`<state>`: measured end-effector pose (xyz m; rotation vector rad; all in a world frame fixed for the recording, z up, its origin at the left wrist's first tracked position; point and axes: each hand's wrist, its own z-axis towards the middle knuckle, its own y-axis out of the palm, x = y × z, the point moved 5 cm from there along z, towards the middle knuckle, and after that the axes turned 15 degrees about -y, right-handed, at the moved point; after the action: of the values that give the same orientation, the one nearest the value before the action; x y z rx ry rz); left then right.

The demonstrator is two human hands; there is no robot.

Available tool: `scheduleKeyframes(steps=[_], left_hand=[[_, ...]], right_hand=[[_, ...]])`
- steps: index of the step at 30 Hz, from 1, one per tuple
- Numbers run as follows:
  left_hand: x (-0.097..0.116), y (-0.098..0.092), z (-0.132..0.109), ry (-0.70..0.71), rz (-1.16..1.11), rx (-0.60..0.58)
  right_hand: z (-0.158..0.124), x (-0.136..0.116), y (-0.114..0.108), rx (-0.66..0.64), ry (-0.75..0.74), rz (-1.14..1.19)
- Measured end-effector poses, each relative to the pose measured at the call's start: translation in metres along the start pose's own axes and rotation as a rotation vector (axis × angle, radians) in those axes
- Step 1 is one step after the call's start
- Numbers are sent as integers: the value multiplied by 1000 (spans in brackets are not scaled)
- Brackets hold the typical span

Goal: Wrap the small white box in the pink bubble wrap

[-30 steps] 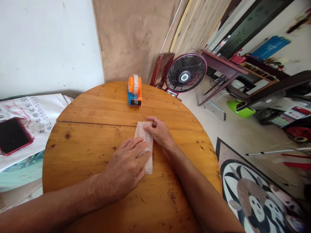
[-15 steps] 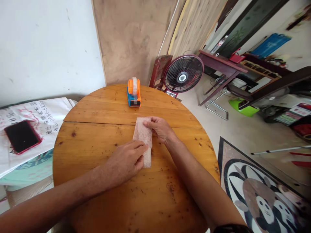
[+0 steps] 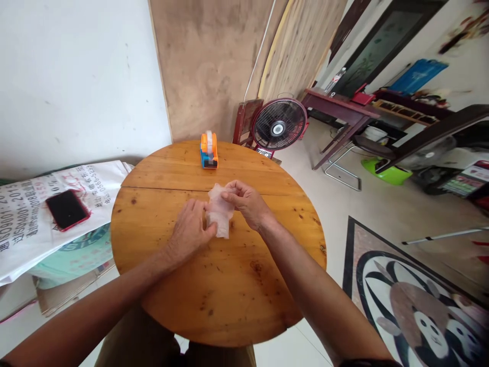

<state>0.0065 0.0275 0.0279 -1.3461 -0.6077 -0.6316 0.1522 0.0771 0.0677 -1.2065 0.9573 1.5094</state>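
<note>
Pale translucent wrap (image 3: pixel 220 216): creased, between my hands, around the middle of the round wooden table (image 3: pixel 233 290). My right hand (image 3: pixel 248 205) pinches its upper right part between thumb and fingers. My left hand (image 3: pixel 190 227) is at its left edge, thumb against the lower part; whether these fingers grip, I cannot tell. Tape dispenser (image 3: pixel 209 152) stands beyond, near the far rim, apart from both hands.

- Wrap sheet (image 3: pixel 217 205): whitish-pink, transl., crinkled, upper & lower parts creased/overlapping.
- Long way roughly toward far edge.
- Abt midway btwn table (image 3: pixel 183 300) L & R edges, nearer far edge.
</note>
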Motion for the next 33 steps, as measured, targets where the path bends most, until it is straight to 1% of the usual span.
scheduleKeyframes(steps=[1, 3, 5, 7, 9, 11, 15, 20, 22, 25, 27, 29, 33], left_hand=[[-4, 1, 0, -40, -62, 10], [-10, 3, 2, -91, -197, -8], [-13, 6, 3, -120, -304, -73], [-11, 7, 5, -110, -389, -168], [-7, 7, 5, -68, -466, -257], [-3, 5, 5, -36, -490, -318], [-3, 4, 6, -40, -388, -319], [-4, 4, 5, -19, -417, -303], [-4, 4, 5, -11, -423, -299], [-5, 4, 4, 2, -425, -289], [-6, 4, 4, 20, -429, -279], [-8, 4, 3, 53, -435, -281], [-15, 1, -1, 147, -443, -384]], right_hand=[[-3, -2, 1, -6, -14, -6], [-7, -5, 4, -21, -41, -19], [-12, -8, 7, -37, -59, -28], [-17, -11, 10, -50, -75, -36], [-23, -12, 13, -66, -87, -47], [-29, -10, 15, -74, -100, -63], [-44, -3, 15, -63, -127, -92], [-66, 10, 20, 28, -167, -115], [-74, 13, 24, 65, -201, -130], [-82, 15, 30, 91, -296, -196], [-84, 15, 29, 83, -360, -245], [-84, 17, 26, 52, -386, -249], [-83, 19, 19, -30, -379, -206]])
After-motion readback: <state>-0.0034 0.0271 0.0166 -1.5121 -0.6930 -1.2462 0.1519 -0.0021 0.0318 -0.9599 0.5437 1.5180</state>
